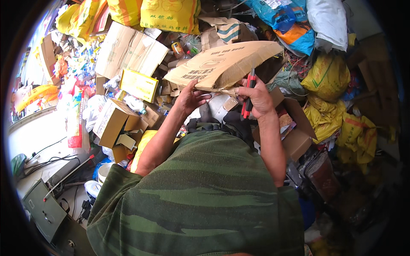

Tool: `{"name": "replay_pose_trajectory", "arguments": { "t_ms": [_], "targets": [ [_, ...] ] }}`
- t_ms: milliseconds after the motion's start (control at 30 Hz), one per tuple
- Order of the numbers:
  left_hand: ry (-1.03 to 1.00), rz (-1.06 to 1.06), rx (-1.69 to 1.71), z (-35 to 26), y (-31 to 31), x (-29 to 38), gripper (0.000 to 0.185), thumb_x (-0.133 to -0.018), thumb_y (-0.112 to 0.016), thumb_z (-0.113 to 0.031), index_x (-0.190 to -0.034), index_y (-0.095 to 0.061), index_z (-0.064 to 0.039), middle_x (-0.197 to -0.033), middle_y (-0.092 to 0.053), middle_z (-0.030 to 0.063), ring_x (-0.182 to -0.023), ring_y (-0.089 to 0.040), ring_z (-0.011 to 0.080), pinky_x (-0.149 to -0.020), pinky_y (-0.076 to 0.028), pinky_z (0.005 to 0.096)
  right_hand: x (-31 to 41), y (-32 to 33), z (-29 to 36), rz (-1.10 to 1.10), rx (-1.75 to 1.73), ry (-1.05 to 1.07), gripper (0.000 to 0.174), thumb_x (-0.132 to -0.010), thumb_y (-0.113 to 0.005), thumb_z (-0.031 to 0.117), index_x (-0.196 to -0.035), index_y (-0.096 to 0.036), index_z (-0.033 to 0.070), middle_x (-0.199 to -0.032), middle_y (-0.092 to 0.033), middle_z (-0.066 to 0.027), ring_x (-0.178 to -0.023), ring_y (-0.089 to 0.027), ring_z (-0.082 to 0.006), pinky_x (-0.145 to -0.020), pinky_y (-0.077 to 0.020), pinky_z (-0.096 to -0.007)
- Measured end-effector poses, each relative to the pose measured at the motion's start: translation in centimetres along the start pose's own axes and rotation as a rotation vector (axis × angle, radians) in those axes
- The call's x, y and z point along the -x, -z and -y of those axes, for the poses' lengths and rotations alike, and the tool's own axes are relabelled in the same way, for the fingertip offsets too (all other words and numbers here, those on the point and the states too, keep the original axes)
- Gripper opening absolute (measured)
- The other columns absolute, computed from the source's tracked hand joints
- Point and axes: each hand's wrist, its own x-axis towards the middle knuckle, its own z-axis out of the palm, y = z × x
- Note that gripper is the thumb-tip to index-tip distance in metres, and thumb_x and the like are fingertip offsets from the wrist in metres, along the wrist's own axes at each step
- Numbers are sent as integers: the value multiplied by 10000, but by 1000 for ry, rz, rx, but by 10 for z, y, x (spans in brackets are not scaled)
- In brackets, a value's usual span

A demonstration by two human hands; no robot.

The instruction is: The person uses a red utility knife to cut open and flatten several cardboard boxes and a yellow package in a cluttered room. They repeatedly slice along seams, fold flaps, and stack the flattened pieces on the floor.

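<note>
A flattened brown cardboard box point(217, 60) with dark printing is raised in front of me. My right hand point(261, 96) grips a red and black utility knife point(248, 96), its blade pointing away from me. The thumb and fingertips of that hand also meet the box's near edge, where the cardboard looks torn. My left hand point(189, 99) is at the left part of the same edge. Its thumb touches the cardboard, while the other fingers are spread loosely below the edge.
Opened cartons stand left point(118, 124) and right point(296, 134) of me. Flattened cardboard point(131, 49) and a yellow box point(139, 85) lie ahead left. Stuffed yellow sacks point(169, 16), plastic bottles point(86, 60) and a white sack point(328, 24) pile up around. A green metal cabinet point(45, 211) is lower left.
</note>
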Motion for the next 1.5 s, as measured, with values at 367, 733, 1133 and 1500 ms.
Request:
{"name": "replay_pose_trajectory", "arguments": {
  "t_ms": [367,733,1133,1500],
  "targets": [
    [63,90,157,5,35,5,603,-1000,-596,-499,-1314,-543,13,-1059,-722,216,-897,-760,296,-595,-638,330,1,-11,-12,93,105,27,532,-752,-745,-15,-1239,-536,33,-1092,-688,-97,-725,-566,-79,-605,-450,-230],
    [-65,-114,434,-5,0,4,310,-1034,-534,-140,-1271,-537,60,-1162,-703,203,-1012,-742,289,-829,-677,345,12,-11,16,52,1269,296,483,-971,-647,486,-1069,-607,15,-855,-634,-196,-814,-629,-406,-745,-502,-469],
    [-127,-234,215,12,10,4,269,-1035,-514,-169,-1220,-573,18,-1035,-709,148,-812,-717,195,-599,-631,271,-6,-16,19,418,1580,-20,530,-1036,-524,473,-859,-650,-10,-767,-643,-240,-774,-617,-453,-711,-479,-490],
    [-54,-189,291,34,14,7,270,-1035,-456,-130,-1230,-529,42,-1069,-699,165,-834,-720,208,-642,-648,292,-17,5,-4,589,1279,-340,744,-1051,-351,624,-831,-656,-17,-702,-620,-159,-671,-596,-319,-695,-485,-426]
  ]
}}
